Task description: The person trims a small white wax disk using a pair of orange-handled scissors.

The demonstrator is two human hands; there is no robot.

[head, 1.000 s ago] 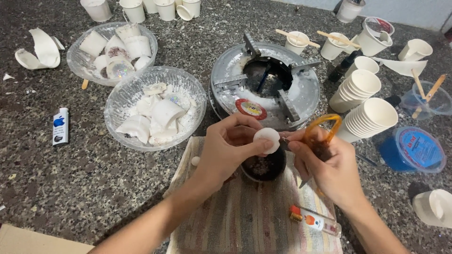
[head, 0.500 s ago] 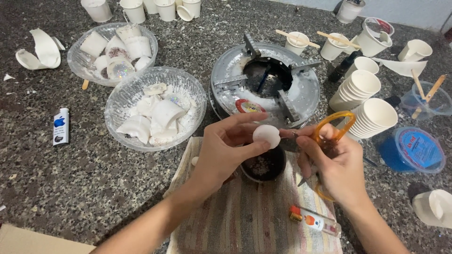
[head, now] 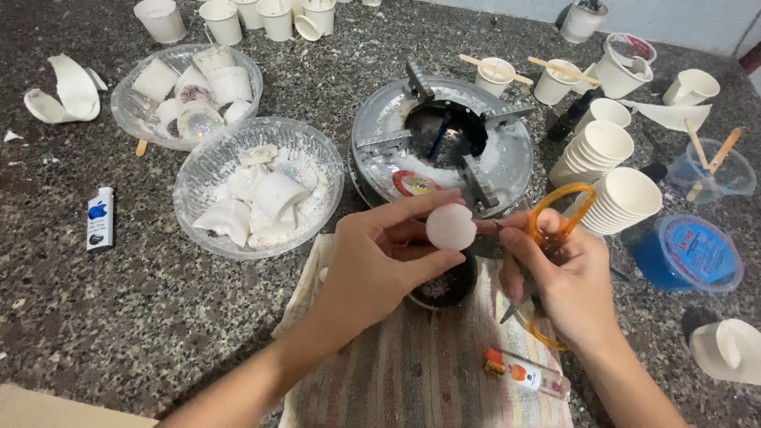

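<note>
My left hand (head: 380,257) holds a small round white wax piece (head: 450,227) between thumb and fingers. It hovers over a dark round bowl (head: 450,287) that stands on a striped cloth (head: 412,364). My right hand (head: 555,269) grips orange-handled scissors (head: 555,226); their tip points at the wax piece and nearly touches its right side. Most of the blades are hidden by my fingers.
A round metal burner (head: 444,147) sits behind my hands. Two glass bowls (head: 258,186) (head: 186,91) of white wax pieces stand at left, paper cup stacks (head: 618,198) and a blue lidded tub (head: 690,254) at right. A small tube (head: 527,372) lies on the cloth, a lighter (head: 99,218) far left.
My left hand has turned the wax piece so its flat face shows more, and raised it slightly. The scissors handle has tilted up in my right hand.
</note>
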